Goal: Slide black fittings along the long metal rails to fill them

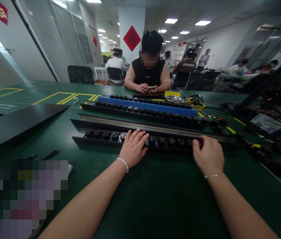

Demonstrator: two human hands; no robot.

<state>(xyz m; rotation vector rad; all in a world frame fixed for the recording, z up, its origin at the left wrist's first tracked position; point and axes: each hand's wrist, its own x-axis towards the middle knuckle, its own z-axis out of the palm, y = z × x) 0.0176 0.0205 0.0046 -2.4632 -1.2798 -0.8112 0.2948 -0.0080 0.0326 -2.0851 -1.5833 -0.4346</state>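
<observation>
A long black channel strip [100, 142] lies crosswise on the green table. Round black modules that look like power sockets [115, 135] sit in a row along it, one of them a lighter grey. My left hand [135, 147] rests over the middle of this strip, fingers stretched out and a little apart. Toward the strip's right end, my right hand [210, 152] has its thumb and fingers curled about the socket row; the fingertips are partly hidden. Just behind both hands runs a second black channel [140, 126] with a bare metallic inside.
Farther back lie another black socket strip [120, 108] and a blue channel [150, 105]. A metal dish [175, 99] and cables stand beyond. At left are a dark panel [18, 124] and pens [51, 153]. Loose black parts [262, 149] lie right. Opposite sits a person [147, 74] holding a small object.
</observation>
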